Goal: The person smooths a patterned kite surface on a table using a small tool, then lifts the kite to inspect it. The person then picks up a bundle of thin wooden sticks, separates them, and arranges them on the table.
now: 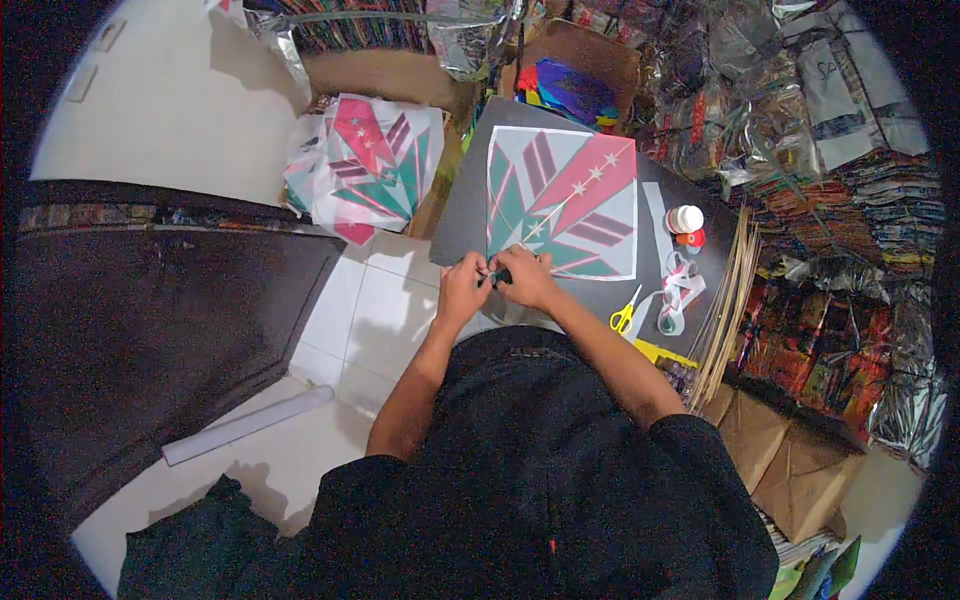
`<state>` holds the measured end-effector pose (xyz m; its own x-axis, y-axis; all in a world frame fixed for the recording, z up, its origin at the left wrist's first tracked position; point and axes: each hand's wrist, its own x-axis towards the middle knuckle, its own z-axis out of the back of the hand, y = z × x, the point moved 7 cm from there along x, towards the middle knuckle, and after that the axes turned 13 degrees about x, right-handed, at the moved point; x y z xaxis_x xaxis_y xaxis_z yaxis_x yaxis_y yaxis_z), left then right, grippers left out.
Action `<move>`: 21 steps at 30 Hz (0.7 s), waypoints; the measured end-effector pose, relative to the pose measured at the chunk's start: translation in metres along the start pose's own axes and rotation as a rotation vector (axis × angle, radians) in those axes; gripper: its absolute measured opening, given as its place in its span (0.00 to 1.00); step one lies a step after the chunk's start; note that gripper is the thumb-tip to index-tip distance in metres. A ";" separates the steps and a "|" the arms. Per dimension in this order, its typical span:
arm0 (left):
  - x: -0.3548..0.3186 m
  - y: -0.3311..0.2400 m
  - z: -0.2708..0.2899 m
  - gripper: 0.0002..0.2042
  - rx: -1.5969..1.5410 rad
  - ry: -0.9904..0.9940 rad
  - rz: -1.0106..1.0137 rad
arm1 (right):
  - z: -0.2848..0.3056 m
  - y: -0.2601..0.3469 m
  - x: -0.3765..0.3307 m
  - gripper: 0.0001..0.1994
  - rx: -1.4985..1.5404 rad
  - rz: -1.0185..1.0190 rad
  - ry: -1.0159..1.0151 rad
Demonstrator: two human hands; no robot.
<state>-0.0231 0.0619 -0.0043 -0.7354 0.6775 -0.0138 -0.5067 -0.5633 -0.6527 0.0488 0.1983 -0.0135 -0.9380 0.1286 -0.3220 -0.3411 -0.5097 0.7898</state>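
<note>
A square kite sheet (602, 210), printed in red, green and white with stars, lies on a dark board. A thin pale stick (558, 209) runs diagonally across it from the upper right toward the lower left corner. At that near left corner my left hand (464, 291) and my right hand (525, 277) meet, fingers pinched together on the sheet's corner. The fingertips cover the corner itself, so fine detail there is hidden.
Yellow-handled scissors (624, 315), a white-lidded jar (684, 220) and paper scraps (681, 295) lie right of the sheet. Long thin sticks (728, 310) lean along the board's right edge. More printed sheets (365, 165) are piled at the left; a white roll (248, 425) lies on the floor.
</note>
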 end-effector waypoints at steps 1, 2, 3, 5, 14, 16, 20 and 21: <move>0.001 0.001 0.000 0.16 -0.001 -0.001 0.007 | 0.000 0.001 0.000 0.21 -0.009 -0.011 0.009; 0.002 0.003 -0.001 0.16 -0.002 -0.003 0.014 | -0.001 0.001 0.001 0.21 -0.018 -0.022 0.017; 0.002 0.004 -0.003 0.16 -0.003 -0.004 0.022 | 0.000 0.002 0.001 0.20 -0.014 -0.022 0.019; 0.001 0.010 -0.006 0.15 -0.003 0.022 0.063 | 0.000 0.003 0.002 0.20 -0.006 -0.023 0.020; -0.004 0.010 0.002 0.12 0.043 -0.057 -0.036 | -0.002 0.004 0.008 0.20 -0.011 -0.047 0.044; -0.004 0.008 0.004 0.13 0.044 -0.064 -0.041 | -0.002 0.005 0.008 0.20 -0.012 -0.043 0.040; -0.003 0.011 0.006 0.15 -0.042 -0.051 -0.008 | -0.004 0.007 0.009 0.19 -0.021 -0.024 0.025; -0.003 0.013 0.006 0.16 -0.070 -0.046 0.005 | -0.004 0.008 0.009 0.19 -0.027 -0.025 0.024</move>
<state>-0.0298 0.0497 -0.0084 -0.7589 0.6510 0.0165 -0.4709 -0.5312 -0.7043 0.0380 0.1923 -0.0124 -0.9271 0.1213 -0.3546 -0.3626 -0.5290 0.7672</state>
